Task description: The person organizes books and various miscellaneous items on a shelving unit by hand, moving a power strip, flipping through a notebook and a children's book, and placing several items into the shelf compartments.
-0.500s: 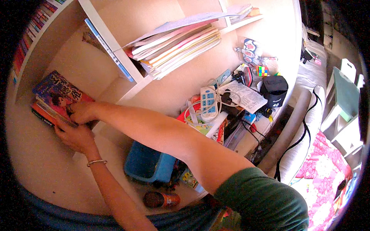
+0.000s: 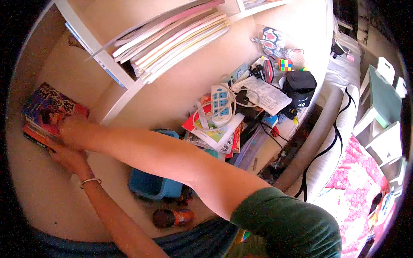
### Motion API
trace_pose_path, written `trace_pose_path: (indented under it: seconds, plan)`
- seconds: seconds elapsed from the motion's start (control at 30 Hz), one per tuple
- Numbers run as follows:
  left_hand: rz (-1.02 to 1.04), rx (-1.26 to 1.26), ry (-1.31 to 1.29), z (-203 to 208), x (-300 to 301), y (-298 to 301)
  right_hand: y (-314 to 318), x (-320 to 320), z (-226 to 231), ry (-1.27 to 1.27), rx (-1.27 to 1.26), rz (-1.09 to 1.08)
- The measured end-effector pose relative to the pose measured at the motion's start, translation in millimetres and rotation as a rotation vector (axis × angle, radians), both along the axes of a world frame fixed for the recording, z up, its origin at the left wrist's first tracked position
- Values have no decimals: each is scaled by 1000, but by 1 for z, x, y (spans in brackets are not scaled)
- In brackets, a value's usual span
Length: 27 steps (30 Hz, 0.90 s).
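A small stack of books (image 2: 51, 103), its top cover blue and red, lies at the far left on the pale surface by the shelf. My right hand (image 2: 74, 131) reaches across from the right with its fingers curled at the near edge of the top book; it is somewhat blurred. Just below it, my left hand (image 2: 69, 159), with a bracelet at the wrist, grips the stack's near lower edge. Its fingertips are partly hidden by the books. Both hands are close together, nearly touching. My right forearm passes over a blue plastic bin (image 2: 150, 185).
A white shelf divider (image 2: 97, 51) and stacked papers (image 2: 172, 38) stand above. A power strip (image 2: 221, 103) with a looped cord, a puzzle cube (image 2: 285, 65) and a black case (image 2: 300, 88) crowd the right. A dark-capped jar (image 2: 172, 218) lies near the front edge.
The view has shifted, so most things sit farther left in the picture. My right hand has moved slightly nearer my left along the book's edge. Both hands stay at the stack.
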<state>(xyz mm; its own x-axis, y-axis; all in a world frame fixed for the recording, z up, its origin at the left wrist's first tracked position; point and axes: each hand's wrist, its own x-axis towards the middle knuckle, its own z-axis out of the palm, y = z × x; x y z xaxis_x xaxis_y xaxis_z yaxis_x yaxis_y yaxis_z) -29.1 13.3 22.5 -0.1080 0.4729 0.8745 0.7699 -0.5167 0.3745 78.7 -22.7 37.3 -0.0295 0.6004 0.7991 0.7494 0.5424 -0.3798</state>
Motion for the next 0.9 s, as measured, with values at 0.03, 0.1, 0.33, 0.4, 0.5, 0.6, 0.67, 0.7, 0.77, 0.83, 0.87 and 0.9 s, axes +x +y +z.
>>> trace_pose_path:
  seconds: [0.03, 0.1, 0.33, 0.4, 0.5, 0.6, 0.67, 0.7, 0.77, 0.83, 0.87, 0.9]
  plan:
    - [-20, -9, -40, -1, 4, 0, 8, 0, 1, -42, 32, -45]
    - [319, 167, 307, -6, 0, 7, 10, -3, -10, -143, 148, -72]
    - [554, 92, 251, -10, 21, -35, -121, -14, -129, -107, 665, 205]
    - [397, 34, 80, -16, 44, -30, -180, 19, -169, -47, 547, 311]
    - [354, 135, 90, -12, 25, -19, -234, 41, -239, -118, 213, 409]
    - [373, 205, 197, -16, 13, 27, -269, 92, -309, -79, -64, 231]
    - [549, 245, 368, -11, -44, 64, -289, 132, -337, -15, -234, 87]
    - [592, 265, 431, -12, -61, 74, -297, 155, -358, 46, -350, -2]
    - [425, 284, 390, -23, -45, 79, -315, 215, -388, 167, -346, -224]
    - [153, 274, 238, -19, -11, 40, -330, 260, -393, 438, -496, -525]
    - [-11, 265, 127, -15, 5, 21, -334, 287, -404, 370, -475, -621]
    - [81, 281, 190, -10, 4, 17, -334, 310, -418, 301, -447, -706]
